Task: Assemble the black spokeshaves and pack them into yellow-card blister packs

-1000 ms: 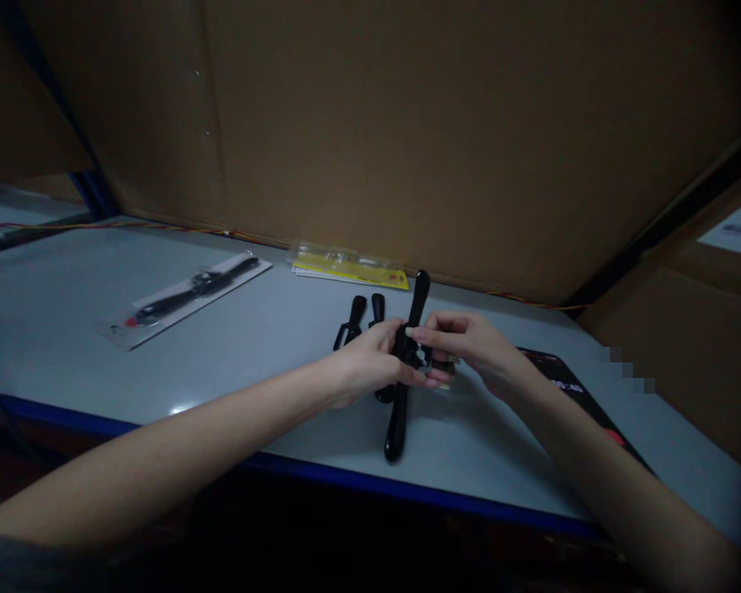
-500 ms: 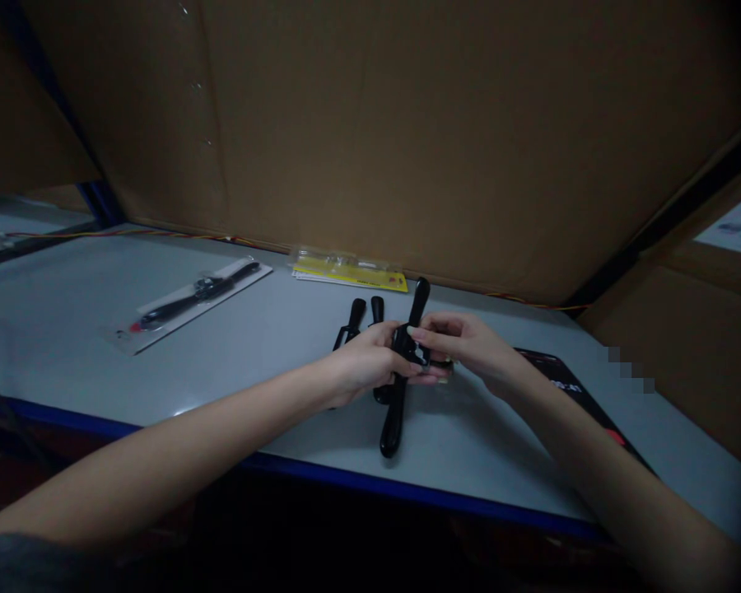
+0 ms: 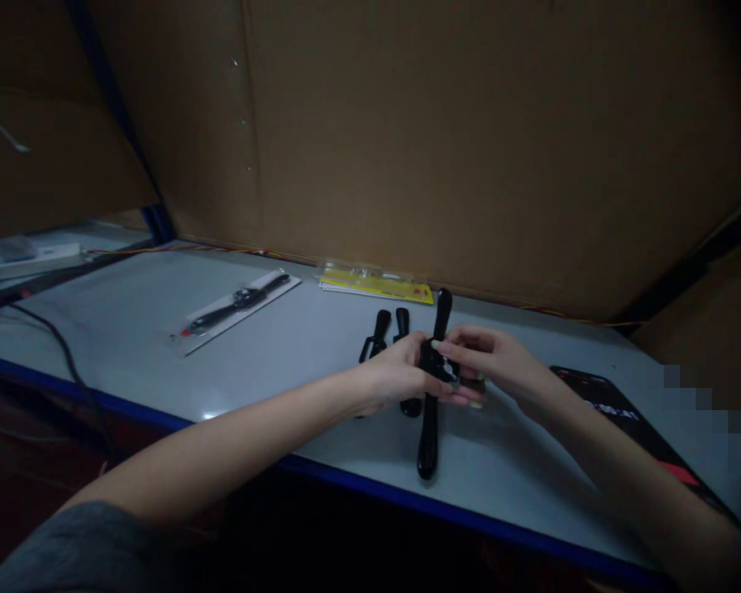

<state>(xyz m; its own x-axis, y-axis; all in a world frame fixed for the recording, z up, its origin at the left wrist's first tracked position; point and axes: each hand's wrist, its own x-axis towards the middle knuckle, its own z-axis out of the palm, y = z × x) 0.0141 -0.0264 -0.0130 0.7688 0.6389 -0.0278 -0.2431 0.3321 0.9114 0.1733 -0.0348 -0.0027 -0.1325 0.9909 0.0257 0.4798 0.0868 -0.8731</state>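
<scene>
A black watch (image 3: 431, 412) with a long strap hangs between both hands, just above the grey table (image 3: 129, 329). My left hand (image 3: 395, 377) grips the watch body from the left, fingers curled under it. From the right, my right hand (image 3: 491, 361) pinches the watch body with its fingertips. One strap end points away toward the wall and the other toward the table's front edge. Two more black straps (image 3: 389, 329) lie on the table just behind my left hand.
A packaged watch in a clear sleeve (image 3: 238, 309) lies at the left. Against the cardboard wall (image 3: 469, 140) sits a yellow blister pack (image 3: 374, 282). A dark card or box (image 3: 630, 420) lies at the right. A black cable (image 3: 67, 362) drapes over the blue front edge.
The view has swung to the left, so everything sits further right in frame. Both hands have kept their hold on the watch in about the same pose.
</scene>
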